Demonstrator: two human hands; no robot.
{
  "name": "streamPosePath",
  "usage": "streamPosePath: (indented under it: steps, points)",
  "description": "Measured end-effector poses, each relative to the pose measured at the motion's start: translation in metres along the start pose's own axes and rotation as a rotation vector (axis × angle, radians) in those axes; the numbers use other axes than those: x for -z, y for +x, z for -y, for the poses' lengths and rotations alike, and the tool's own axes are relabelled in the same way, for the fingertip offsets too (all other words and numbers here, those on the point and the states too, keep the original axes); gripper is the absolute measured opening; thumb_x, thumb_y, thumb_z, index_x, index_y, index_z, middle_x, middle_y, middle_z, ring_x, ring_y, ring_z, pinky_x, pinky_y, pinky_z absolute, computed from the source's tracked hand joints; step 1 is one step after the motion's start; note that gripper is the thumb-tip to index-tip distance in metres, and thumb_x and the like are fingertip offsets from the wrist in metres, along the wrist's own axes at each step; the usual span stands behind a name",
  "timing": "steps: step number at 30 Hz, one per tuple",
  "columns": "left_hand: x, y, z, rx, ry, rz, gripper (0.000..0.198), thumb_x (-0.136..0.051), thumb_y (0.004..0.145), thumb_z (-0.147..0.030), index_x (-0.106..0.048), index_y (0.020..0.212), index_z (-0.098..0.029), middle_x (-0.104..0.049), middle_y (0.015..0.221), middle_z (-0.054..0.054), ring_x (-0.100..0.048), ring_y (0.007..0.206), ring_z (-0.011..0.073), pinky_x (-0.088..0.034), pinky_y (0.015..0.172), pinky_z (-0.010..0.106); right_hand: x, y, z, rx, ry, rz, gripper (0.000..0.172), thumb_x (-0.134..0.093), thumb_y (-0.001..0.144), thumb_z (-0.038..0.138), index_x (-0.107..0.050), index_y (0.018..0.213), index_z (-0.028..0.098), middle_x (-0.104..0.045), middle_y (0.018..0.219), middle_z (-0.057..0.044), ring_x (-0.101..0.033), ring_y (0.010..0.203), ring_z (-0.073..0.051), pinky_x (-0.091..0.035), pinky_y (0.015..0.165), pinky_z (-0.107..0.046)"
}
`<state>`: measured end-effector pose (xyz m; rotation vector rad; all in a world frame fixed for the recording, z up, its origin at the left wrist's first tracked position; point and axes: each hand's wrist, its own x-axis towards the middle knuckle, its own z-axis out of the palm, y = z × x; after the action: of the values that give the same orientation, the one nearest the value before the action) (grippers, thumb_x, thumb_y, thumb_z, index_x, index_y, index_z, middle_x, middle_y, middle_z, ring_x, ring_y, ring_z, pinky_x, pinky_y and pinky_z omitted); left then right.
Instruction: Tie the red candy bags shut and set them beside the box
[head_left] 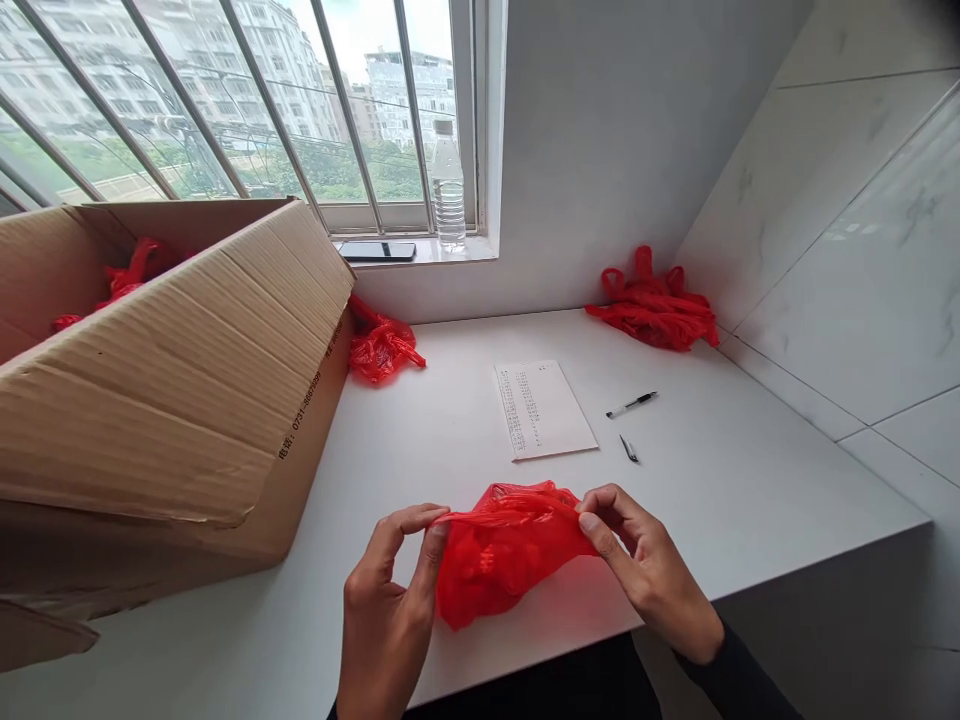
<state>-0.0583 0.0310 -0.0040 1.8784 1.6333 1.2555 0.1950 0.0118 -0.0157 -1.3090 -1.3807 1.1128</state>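
A red plastic bag (pixel 499 555) hangs between my two hands just above the front edge of the white table (pixel 750 480). My left hand (pixel 390 600) pinches the bag's left edge between thumb and fingers. My right hand (pixel 637 555) pinches its right edge the same way. The top of the bag is stretched taut between the two pinches, and the rest sags below.
A large open cardboard box (pixel 180 380) with red bags inside fills the left. A lone red bag (pixel 382 345) lies beside it and a pile of red bags (pixel 656 305) at the back right. A printed sheet (pixel 541 408), pen (pixel 631 404), pen cap (pixel 628 449), water bottle (pixel 448 190) and phone (pixel 377 250) are behind.
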Motion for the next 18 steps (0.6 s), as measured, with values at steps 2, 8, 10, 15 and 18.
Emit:
streamPosePath:
  steps: [2, 8, 10, 15, 18]
  points:
    - [0.003, -0.001, -0.002, 0.038, -0.008, 0.010, 0.014, -0.057, 0.096, -0.035, -0.067, 0.103, -0.029, -0.075, 0.101, 0.000, -0.072, 0.094, 0.0172, -0.058, 0.077, 0.028, 0.000, 0.000, -0.002, -0.024, 0.044, 0.008, 0.018, -0.053, 0.101, 0.043, -0.057, 0.096, 0.026, -0.057, 0.090, 0.000, -0.056, 0.084, -0.018, -0.047, 0.079, -0.029]
    - [-0.007, -0.008, -0.013, -0.184, 0.012, 0.113, 0.034, -0.065, 0.089, -0.028, -0.062, 0.123, -0.030, -0.062, 0.131, 0.007, -0.060, 0.120, 0.0250, -0.053, 0.096, 0.039, -0.009, 0.003, 0.004, -0.026, 0.125, 0.102, 0.030, -0.058, 0.097, 0.044, -0.057, 0.123, 0.030, -0.060, 0.107, -0.003, -0.057, 0.104, -0.023, -0.048, 0.093, -0.036]
    - [-0.007, -0.008, -0.013, -0.189, -0.023, 0.107, 0.019, -0.063, 0.090, -0.024, -0.067, 0.107, -0.029, -0.065, 0.123, 0.005, -0.062, 0.115, 0.0231, -0.053, 0.092, 0.036, -0.010, 0.004, 0.007, -0.005, 0.078, 0.103, 0.022, -0.059, 0.097, 0.045, -0.063, 0.110, 0.027, -0.059, 0.097, -0.002, -0.057, 0.094, -0.021, -0.047, 0.087, -0.033]
    - [0.006, -0.005, -0.008, 0.231, -0.228, -0.032, 0.017, -0.062, 0.092, -0.040, -0.071, 0.097, -0.028, -0.073, 0.104, 0.000, -0.067, 0.098, 0.0205, -0.052, 0.087, 0.031, -0.002, 0.001, 0.008, -0.022, 0.173, -0.030, 0.021, -0.050, 0.102, 0.045, -0.058, 0.105, 0.026, -0.058, 0.092, 0.000, -0.053, 0.081, -0.017, -0.045, 0.074, -0.027]
    - [0.011, -0.006, -0.006, 0.410, -0.357, -0.109, 0.026, -0.062, 0.091, -0.048, -0.072, 0.101, -0.027, -0.074, 0.104, 0.000, -0.065, 0.104, 0.0226, -0.050, 0.092, 0.032, 0.001, 0.000, 0.005, 0.007, 0.265, -0.114, 0.017, -0.052, 0.102, 0.043, -0.057, 0.109, 0.028, -0.060, 0.103, -0.001, -0.055, 0.089, -0.017, -0.046, 0.077, -0.026]
